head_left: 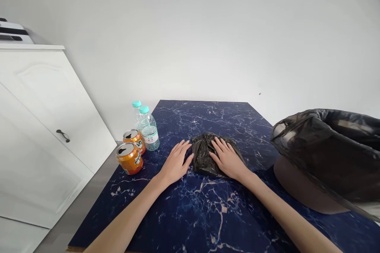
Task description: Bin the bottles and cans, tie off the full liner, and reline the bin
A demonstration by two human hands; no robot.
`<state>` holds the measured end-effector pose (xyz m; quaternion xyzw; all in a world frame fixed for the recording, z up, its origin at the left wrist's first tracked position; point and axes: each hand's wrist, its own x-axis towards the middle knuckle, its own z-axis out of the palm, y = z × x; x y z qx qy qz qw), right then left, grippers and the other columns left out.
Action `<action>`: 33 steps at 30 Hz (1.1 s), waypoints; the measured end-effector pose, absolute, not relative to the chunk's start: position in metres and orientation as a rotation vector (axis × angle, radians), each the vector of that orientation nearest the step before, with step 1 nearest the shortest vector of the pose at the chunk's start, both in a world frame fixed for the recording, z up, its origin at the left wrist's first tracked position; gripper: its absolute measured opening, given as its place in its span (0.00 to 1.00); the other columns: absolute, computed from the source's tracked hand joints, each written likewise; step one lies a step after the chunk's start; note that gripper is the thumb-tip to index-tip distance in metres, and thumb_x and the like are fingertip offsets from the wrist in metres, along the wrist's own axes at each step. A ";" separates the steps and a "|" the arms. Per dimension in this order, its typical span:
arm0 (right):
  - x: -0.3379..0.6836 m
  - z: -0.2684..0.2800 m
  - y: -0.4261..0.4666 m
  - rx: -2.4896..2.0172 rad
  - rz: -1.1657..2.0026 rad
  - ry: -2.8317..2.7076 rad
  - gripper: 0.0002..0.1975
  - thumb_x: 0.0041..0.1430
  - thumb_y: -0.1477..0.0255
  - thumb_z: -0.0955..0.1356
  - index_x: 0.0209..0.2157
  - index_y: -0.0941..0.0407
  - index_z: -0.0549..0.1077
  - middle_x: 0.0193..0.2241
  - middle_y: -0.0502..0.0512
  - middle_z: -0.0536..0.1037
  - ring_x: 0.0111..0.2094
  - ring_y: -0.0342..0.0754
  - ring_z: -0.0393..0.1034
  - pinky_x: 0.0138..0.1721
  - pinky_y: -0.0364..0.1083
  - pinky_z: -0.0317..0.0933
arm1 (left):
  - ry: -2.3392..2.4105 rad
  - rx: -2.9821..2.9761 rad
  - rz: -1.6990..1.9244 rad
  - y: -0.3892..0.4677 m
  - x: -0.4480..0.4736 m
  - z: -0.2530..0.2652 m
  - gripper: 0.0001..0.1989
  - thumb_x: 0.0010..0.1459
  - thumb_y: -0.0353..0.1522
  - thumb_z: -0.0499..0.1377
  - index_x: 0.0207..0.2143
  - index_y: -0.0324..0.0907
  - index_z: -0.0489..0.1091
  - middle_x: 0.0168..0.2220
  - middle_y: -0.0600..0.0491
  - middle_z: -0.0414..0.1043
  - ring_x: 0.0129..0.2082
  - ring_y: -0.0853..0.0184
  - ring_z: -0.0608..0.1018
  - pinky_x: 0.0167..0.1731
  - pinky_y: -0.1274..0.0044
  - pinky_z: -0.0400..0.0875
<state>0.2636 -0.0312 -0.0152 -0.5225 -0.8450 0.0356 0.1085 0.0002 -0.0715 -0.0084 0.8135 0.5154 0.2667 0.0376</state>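
A gathered black plastic bag (204, 158) lies bunched on the blue marbled table (196, 209), in the middle of the head view. Flat on its right part rests my right hand (228, 159), its fingers stretched out. My left hand (177, 162) lies at the bag's left edge, palm down, with the fingers extended and the thumb pointing toward the bag. Neither hand grips anything. What the bag holds, if anything, is hidden.
Two opened orange drink cans (130, 160) and two clear bottles (151, 132) with turquoise caps stand at the table's left edge. A bin lined with a black bag (335, 162) stands at the right. A white cabinet (44, 126) is beyond the left edge.
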 end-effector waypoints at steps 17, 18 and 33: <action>0.251 -0.034 -0.053 -1.826 0.075 -2.418 0.35 0.78 0.51 0.49 0.78 0.50 0.52 0.79 0.56 0.46 0.78 0.68 0.36 0.72 0.76 0.34 | 1.641 2.449 0.947 -0.072 0.000 -0.009 0.18 0.76 0.42 0.54 0.62 0.44 0.67 0.66 0.41 0.72 0.69 0.50 0.71 0.67 0.53 0.69; 0.260 -0.034 -0.037 -1.853 0.075 -2.399 0.34 0.78 0.52 0.50 0.77 0.51 0.53 0.79 0.57 0.46 0.78 0.68 0.37 0.72 0.76 0.35 | 1.639 2.448 0.944 -0.072 -0.001 -0.009 0.19 0.76 0.42 0.54 0.62 0.44 0.67 0.65 0.41 0.72 0.68 0.50 0.72 0.67 0.53 0.70; 0.265 -0.058 -0.024 -1.991 0.062 -2.164 0.45 0.74 0.45 0.48 0.77 0.62 0.53 0.78 0.66 0.49 0.76 0.76 0.41 0.71 0.74 0.40 | 1.586 2.467 0.928 -0.075 -0.002 -0.014 0.14 0.74 0.40 0.56 0.56 0.46 0.71 0.64 0.43 0.71 0.68 0.49 0.71 0.65 0.52 0.71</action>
